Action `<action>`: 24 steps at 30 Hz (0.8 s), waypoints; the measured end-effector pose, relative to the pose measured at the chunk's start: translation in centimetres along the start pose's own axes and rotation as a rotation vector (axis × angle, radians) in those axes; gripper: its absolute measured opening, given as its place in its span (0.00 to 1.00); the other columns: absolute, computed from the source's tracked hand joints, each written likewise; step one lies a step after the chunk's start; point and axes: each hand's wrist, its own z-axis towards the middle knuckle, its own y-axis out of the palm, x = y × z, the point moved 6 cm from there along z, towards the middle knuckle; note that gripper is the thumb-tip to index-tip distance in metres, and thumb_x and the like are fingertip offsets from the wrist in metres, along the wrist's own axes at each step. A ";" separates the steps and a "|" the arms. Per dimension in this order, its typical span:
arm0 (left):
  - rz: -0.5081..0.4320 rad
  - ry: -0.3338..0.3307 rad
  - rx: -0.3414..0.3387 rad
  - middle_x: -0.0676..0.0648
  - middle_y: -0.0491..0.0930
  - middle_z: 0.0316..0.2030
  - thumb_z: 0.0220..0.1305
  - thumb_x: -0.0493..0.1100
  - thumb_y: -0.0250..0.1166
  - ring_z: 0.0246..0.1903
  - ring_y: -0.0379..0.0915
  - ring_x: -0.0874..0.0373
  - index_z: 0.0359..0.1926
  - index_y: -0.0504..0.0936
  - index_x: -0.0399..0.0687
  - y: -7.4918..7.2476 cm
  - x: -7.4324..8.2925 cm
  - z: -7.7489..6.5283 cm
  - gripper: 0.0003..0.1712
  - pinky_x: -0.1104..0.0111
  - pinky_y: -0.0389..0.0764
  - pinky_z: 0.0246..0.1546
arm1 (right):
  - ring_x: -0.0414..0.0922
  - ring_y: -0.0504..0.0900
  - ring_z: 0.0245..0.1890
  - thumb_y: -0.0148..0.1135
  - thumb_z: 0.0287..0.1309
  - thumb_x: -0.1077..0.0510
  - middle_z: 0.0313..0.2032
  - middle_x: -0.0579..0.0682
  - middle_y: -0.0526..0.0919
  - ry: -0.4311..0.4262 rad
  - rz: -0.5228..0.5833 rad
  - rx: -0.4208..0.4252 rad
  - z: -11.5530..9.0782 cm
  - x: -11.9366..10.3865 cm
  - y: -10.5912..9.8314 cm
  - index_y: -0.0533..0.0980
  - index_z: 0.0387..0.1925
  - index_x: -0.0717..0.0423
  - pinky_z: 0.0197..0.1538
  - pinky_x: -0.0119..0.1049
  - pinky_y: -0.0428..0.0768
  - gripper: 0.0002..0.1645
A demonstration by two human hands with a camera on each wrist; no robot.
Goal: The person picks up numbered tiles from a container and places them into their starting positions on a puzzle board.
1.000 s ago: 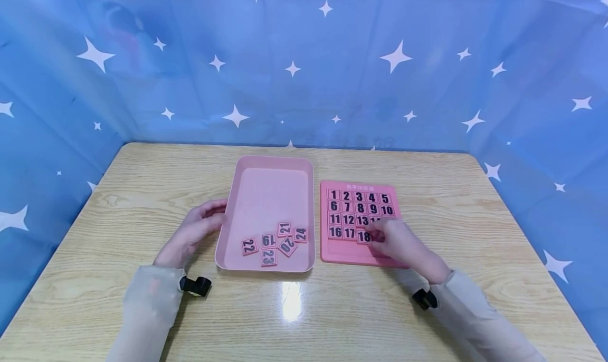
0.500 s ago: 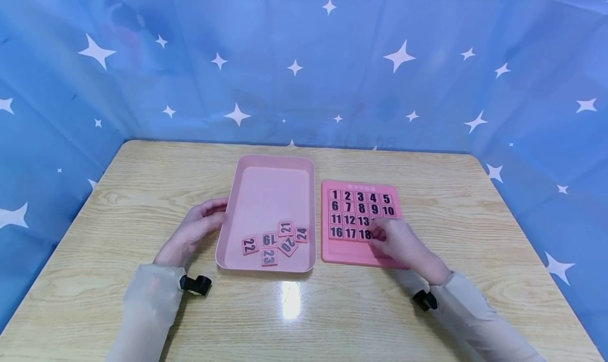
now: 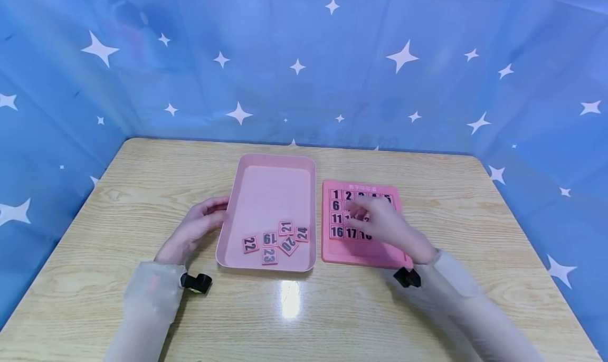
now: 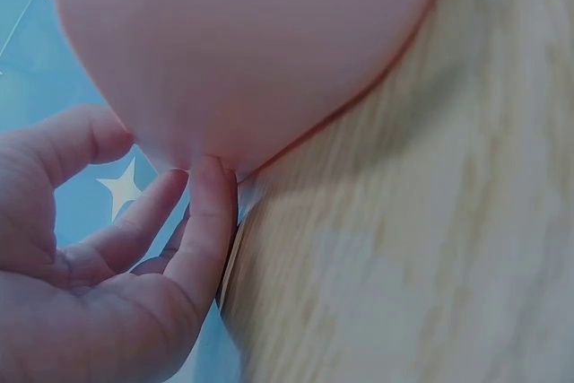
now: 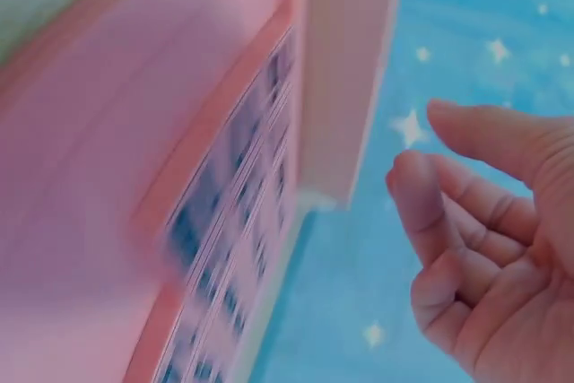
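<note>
A pink tray [image 3: 277, 198] stands left of centre, holding several loose number tiles, among them 22 [image 3: 250, 244] and 24 [image 3: 301, 234]. My left hand [image 3: 195, 227] touches the tray's left outer wall; the left wrist view shows its fingertips [image 4: 206, 177] against that wall. To the tray's right lies a pink number puzzle board [image 3: 356, 252], its rows running from 1 to 18 [image 3: 366, 235]. Over the board hovers my right hand [image 3: 382, 222], fingers loosely bent and holding nothing, hiding several middle tiles. In the right wrist view, its thumb [image 5: 484, 136] and fingers are apart from the board.
The wooden table [image 3: 190, 325] carries both tray and board. A blue star-printed cloth [image 3: 304, 61] hangs behind and along the sides. A black strap device [image 3: 196, 283] sits on the left wrist, another [image 3: 407, 277] on the right.
Tile 18, slightly out of line at first, settled level with 16 and 17. My right hand let go of it, rose and moved left over the board. My left hand stayed at the tray.
</note>
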 end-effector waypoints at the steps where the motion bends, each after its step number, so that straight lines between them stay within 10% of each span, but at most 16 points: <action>1: -0.001 -0.001 0.002 0.28 0.63 0.60 0.62 0.33 0.57 0.46 0.70 0.64 0.65 0.59 0.26 0.0 0.0 0.0 0.32 0.77 0.73 0.46 | 0.42 0.80 0.29 0.70 0.47 0.64 0.30 0.52 0.83 -0.018 0.018 -0.013 0.6 -0.6 0.4 0.79 0.36 0.64 0.33 0.33 0.80 0.12; 16: -0.028 -0.001 0.013 0.28 0.63 0.60 0.62 0.31 0.56 0.43 0.71 0.66 0.64 0.59 0.25 0.0 0.2 -0.1 0.31 0.77 0.74 0.45 | 0.42 0.80 0.33 0.68 0.47 0.67 0.33 0.53 0.82 -0.111 0.195 -0.178 5.5 -5.3 7.3 0.79 0.38 0.64 0.38 0.29 0.80 0.13; 24: -0.030 -0.006 0.010 0.27 0.62 0.60 0.62 0.32 0.56 0.43 0.71 0.66 0.64 0.59 0.25 0.1 0.1 -0.1 0.31 0.77 0.74 0.45 | 0.44 0.78 0.36 0.69 0.49 0.61 0.35 0.49 0.83 -0.184 0.069 -0.242 6.5 -6.9 9.6 0.80 0.39 0.59 0.43 0.30 0.76 0.13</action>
